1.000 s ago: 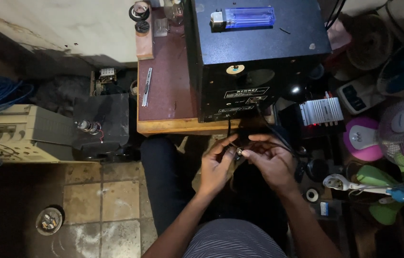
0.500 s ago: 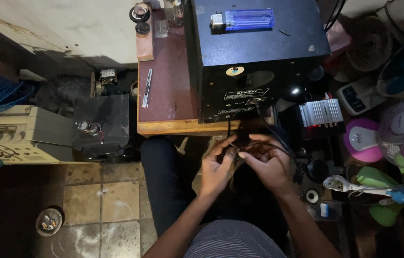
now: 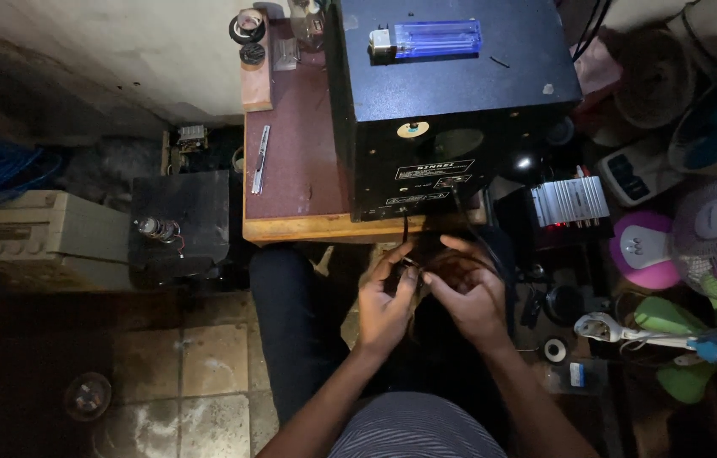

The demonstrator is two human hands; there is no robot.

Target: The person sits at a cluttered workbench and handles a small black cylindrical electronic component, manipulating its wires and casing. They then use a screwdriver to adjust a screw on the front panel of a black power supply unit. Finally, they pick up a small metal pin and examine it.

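Far left, a beige case (image 3: 40, 233) sits beside a black box (image 3: 180, 220). At centre, the left hand (image 3: 385, 307) and right hand (image 3: 467, 298) pinch a thin black wire (image 3: 407, 233) together, fingertips closed on it. The wire hangs from the black cabinet (image 3: 451, 102) on the wooden table (image 3: 290, 170), near its edge, apparently for close handling.
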